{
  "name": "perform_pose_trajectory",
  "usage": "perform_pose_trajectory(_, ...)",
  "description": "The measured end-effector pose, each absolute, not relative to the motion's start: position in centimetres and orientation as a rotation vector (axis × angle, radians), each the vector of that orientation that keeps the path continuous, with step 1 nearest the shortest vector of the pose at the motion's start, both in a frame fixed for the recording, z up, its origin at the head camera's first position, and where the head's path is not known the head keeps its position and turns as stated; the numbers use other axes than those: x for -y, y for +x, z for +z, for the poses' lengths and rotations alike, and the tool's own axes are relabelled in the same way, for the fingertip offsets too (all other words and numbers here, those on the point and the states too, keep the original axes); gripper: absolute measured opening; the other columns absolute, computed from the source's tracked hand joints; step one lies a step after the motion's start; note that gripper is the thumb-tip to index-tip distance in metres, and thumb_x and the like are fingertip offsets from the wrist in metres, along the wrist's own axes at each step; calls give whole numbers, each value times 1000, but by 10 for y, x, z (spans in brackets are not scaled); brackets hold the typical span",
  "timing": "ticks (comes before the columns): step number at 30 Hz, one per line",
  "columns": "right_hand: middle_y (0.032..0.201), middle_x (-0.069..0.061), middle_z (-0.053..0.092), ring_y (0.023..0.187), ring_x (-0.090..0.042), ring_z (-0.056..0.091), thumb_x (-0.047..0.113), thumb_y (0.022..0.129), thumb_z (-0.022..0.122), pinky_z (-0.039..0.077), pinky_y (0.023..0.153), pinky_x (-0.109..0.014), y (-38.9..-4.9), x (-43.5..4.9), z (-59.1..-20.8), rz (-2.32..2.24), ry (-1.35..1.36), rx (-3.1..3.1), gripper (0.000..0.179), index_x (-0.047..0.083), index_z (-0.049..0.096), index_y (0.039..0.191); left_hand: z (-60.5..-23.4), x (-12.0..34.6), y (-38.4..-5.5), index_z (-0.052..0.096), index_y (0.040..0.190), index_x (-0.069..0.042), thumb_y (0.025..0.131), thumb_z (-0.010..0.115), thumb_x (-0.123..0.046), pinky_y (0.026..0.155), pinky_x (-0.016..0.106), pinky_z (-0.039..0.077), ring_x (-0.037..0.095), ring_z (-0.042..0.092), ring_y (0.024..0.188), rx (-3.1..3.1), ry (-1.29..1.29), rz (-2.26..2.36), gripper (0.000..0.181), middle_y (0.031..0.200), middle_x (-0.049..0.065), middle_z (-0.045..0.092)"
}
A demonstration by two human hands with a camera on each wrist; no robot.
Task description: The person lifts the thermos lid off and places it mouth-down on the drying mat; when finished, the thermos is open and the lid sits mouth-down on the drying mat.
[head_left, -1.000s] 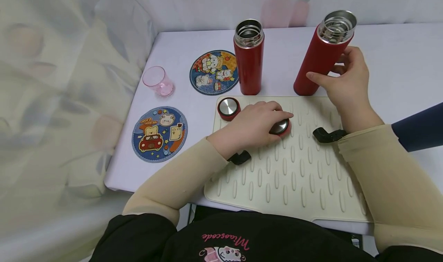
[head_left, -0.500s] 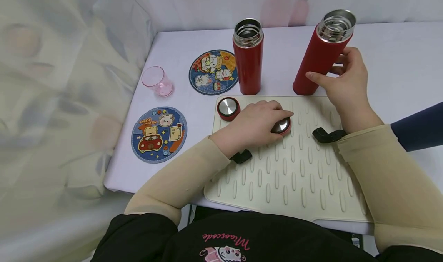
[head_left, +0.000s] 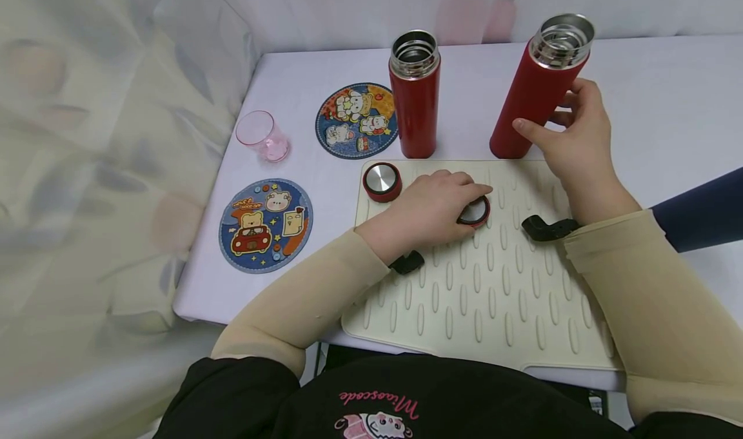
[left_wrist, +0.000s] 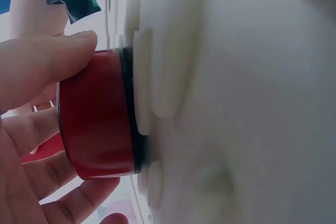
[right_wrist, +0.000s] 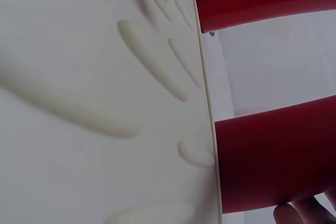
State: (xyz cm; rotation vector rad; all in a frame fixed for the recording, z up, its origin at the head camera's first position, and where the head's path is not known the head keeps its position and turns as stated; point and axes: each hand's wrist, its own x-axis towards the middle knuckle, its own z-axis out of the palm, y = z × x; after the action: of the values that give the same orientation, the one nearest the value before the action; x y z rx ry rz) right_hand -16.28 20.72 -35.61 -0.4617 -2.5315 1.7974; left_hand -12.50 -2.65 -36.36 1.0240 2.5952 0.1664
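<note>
In the head view my left hand (head_left: 426, 210) grips a red thermos lid (head_left: 475, 212) with a steel top, low over the cream ridged mat (head_left: 493, 284). The left wrist view shows thumb and fingers around the lid's red side (left_wrist: 97, 116), its dark rim right at the mat. My right hand (head_left: 580, 149) holds an uncapped red thermos bottle (head_left: 536, 94) by its side, tilted to the right, its base just behind the mat. A second lid (head_left: 382, 181) lies at the mat's back left corner. Behind it, a second uncapped thermos bottle (head_left: 415, 107) stands upright.
On the left of the white table (head_left: 342, 194) are a pink clear cup (head_left: 268, 139) and a round cartoon coaster (head_left: 266, 226). Another coaster (head_left: 355, 122) lies beside the upright bottle. A patterned curtain (head_left: 104, 168) hangs at the left, and a dark blue sleeve (head_left: 705, 210) reaches in from the right.
The lid in the left hand has shifted slightly to the right, with more of its top and dark edge showing. The right hand and its tilted bottle have barely moved.
</note>
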Motion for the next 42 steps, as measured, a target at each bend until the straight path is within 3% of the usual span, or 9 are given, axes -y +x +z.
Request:
perform_pose_trajectory(5,174,5,42,157,-21,47,30,103,79,46,124,-47,-158,-205,-354,1784,-434,2567,85,41,28,170,-364,28,-124,40,172,-28,102,77,-45,110,38,53,18,60,137,-2558,996,205,81,156,-2,62)
perform_pose_trajectory(9,176,5,42,157,-24,48,25,103,78,47,125,-44,-154,-203,-353,1794,-383,2552,91,42,22,173,-360,34,-122,23,178,-31,100,80,-40,115,36,52,19,58,143,-2508,947,275,97,167,-1,54)
perform_pose_trajectory(11,177,5,41,157,-25,48,22,103,78,47,125,-43,-151,-202,-353,1794,-369,2548,94,43,19,174,-357,37,-121,22,178,-32,99,81,-40,118,37,50,20,56,146,-2506,948,291,99,170,-2,49)
perform_pose_trajectory(18,180,8,33,159,-26,47,28,105,75,49,123,-48,-136,-205,-346,1748,-378,2625,98,46,9,175,-343,48,-117,39,173,-28,101,79,-48,113,34,53,15,60,141,-2566,1025,242,85,162,-5,57)
perform_pose_trajectory(25,180,6,34,154,-26,53,28,104,76,54,117,-36,-113,-208,-339,1727,-349,2663,102,47,4,175,-324,61,-106,55,165,-27,102,78,-45,112,33,54,13,64,137,-2626,1009,351,69,151,-5,68)
perform_pose_trajectory(32,175,0,42,143,-19,60,15,104,76,55,96,-10,-81,-214,-331,1853,-317,2558,98,44,13,174,-312,83,-90,62,159,-24,104,77,-39,112,37,55,16,66,135,-2656,1032,501,59,148,-2,71)
perform_pose_trajectory(36,170,-2,48,133,-13,63,7,102,76,54,91,-7,-61,-220,-331,1917,-315,2467,94,38,21,172,-306,92,-82,63,158,-23,105,77,-38,113,38,54,17,67,135,-2671,1035,531,57,148,-2,72)
perform_pose_trajectory(42,162,0,56,120,1,65,4,103,74,51,91,-3,-30,-230,-337,1666,-349,2573,88,35,26,172,-304,102,-71,65,157,-20,105,77,-36,113,39,55,18,69,131,-2685,1075,541,55,145,-1,74)
